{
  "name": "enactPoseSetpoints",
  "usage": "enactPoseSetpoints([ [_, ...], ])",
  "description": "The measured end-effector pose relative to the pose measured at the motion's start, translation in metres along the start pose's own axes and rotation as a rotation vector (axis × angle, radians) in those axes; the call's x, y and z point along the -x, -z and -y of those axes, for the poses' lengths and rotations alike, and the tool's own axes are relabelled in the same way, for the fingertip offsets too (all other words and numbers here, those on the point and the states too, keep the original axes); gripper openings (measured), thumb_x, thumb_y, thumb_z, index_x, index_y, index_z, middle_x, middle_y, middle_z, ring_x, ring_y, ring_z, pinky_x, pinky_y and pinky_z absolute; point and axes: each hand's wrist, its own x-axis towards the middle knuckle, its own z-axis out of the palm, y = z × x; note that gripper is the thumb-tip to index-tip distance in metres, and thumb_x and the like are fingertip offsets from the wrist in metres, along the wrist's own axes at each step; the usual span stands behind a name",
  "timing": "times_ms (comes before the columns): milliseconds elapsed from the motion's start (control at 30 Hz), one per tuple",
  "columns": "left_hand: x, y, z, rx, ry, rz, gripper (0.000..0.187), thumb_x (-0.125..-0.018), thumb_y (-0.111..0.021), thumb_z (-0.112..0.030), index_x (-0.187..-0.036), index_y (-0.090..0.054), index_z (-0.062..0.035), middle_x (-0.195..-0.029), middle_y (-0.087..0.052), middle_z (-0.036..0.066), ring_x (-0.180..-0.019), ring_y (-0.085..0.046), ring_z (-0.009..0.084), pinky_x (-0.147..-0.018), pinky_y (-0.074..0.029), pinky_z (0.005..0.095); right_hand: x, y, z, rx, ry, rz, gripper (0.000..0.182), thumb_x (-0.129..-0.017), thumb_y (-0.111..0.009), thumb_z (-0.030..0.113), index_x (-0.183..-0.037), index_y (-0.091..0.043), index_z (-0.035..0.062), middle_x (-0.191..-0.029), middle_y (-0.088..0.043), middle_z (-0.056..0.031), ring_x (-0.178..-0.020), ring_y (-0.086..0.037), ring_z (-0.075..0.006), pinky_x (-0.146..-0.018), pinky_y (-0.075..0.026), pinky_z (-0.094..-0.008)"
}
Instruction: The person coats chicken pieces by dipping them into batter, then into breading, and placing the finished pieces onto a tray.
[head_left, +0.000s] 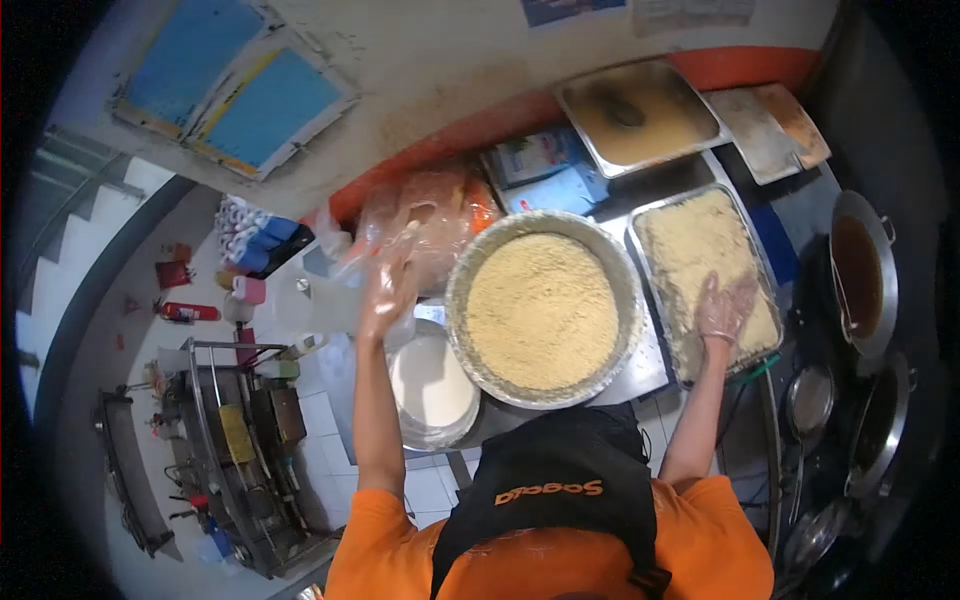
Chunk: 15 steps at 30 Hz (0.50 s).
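Note:
My right hand [727, 306], in a clear plastic glove, lies with fingers spread on pale yellow crumbly coating [695, 235] that fills a rectangular metal tray [637, 238]. My left hand [389, 292], also in a thin clear glove, is raised at the left with its fingers stretched out, holding nothing visible. It overlaps the edge of some clear plastic bags [430, 215] with orange-red contents. Below it stands a round container of white batter-like liquid [435, 380]. Between my hands sits a large round metal basin [458, 315] of the same crumbly coating [545, 310].
A steel pan of brownish liquid [640, 115] stands against the wall beside blue packages [555, 170]. Woks [860, 275] and a strainer [810, 398] line the right side. A clear jug [310, 303] stands at the left, and a metal rack [225, 430] is on the floor.

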Motion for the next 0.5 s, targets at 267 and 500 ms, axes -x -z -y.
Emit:
enactPoseSetpoints([
  [267, -0.111, -0.054, 0.151, -0.538, -0.441, 0.044, 0.022, -0.093, -0.057, -0.008, -0.110, -0.068, 0.0011, -0.105, -0.074, 0.014, -0.098, -0.068, 0.0298, -0.089, -0.052, 0.0385, 0.014, 0.055, -0.036, -0.377, -0.052, -0.355, 0.057, -0.107, -0.042, 0.033, -0.146, -0.040, -0.0083, -0.150, -0.042, -0.0303, -0.142, -0.039, -0.0412, -0.119, -0.028, -0.0452],
  [500, -0.180, -0.077, 0.149, -0.512, -0.205, 0.329, 0.019, -0.092, -0.059, -0.007, -0.106, -0.069, 0.0009, -0.103, -0.073, 0.012, -0.096, -0.067, 0.0270, -0.087, -0.052, 0.0369, 0.031, 0.091, -0.101, -0.484, -0.236, -0.695, 0.039, -0.108, -0.042, 0.024, -0.129, -0.063, -0.0018, -0.129, -0.066, -0.0199, -0.123, -0.062, -0.0328, -0.106, -0.045, -0.0402],
])
